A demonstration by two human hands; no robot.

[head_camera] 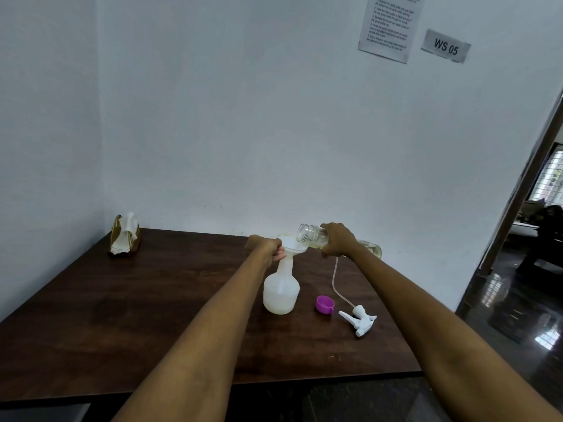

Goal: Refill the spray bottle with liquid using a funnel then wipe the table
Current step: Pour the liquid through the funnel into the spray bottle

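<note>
Steadying funnel (293,245) on spray bottle (281,289) with left grip (268,247) pinching, tilting refill bottle (316,236) clasped in right grip (338,240): pouring slowly advisable.

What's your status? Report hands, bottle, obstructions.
Left hand steadies funnel on spray bottle. Right hand tips clear bottle over funnel. Nothing blocking.

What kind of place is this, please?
Probably a numbered workstation for recorded tasks, indoors: a "WS 05" label and a printed instruction sheet hang above a bare wooden table.
</note>
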